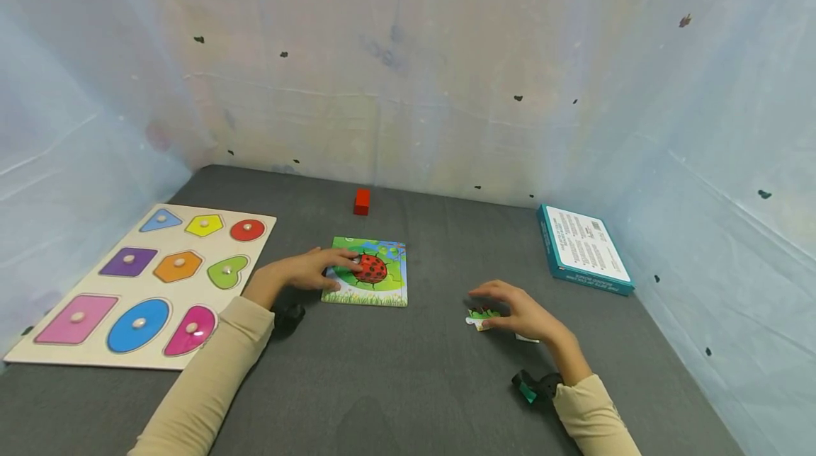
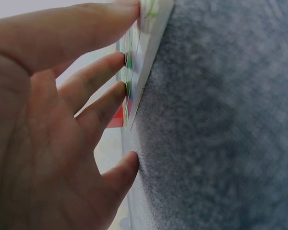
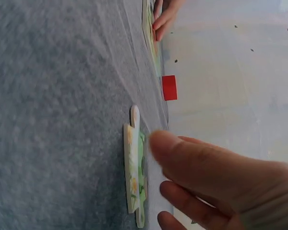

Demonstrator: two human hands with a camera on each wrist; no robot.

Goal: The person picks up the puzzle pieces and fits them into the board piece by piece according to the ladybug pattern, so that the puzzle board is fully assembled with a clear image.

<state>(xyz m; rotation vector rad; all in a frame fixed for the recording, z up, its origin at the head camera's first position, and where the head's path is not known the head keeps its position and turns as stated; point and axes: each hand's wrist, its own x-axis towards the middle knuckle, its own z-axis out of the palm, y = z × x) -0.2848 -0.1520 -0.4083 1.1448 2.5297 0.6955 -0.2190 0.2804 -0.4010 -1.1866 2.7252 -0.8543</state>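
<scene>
A square ladybug puzzle [image 1: 392, 279] with a green and yellow picture lies left of centre. My left hand [image 1: 306, 269] rests over its left side, fingers spread across the picture and thumb at the near left corner. In the left wrist view, fingertips [image 2: 120, 88] meet the edge of the puzzle [image 2: 146, 52]. Farther right, my right hand [image 1: 524, 314] hovers at some loose puzzle pieces [image 1: 482, 314], thumb and fingers apart around them. The right wrist view shows these pieces [image 3: 132, 167] overlapping on the table, beside the thumb; another white-edged bit [image 1: 526, 338] peeks out under the hand.
A wooden shape board [image 1: 143, 282] with knobbed coloured pieces lies at the left. A red block [image 1: 362, 202] stands behind the ladybug puzzle. At the back right is a teal and white box [image 1: 586, 247]. Pale sheeting [image 1: 408, 88] encloses the grey table [image 1: 408, 378].
</scene>
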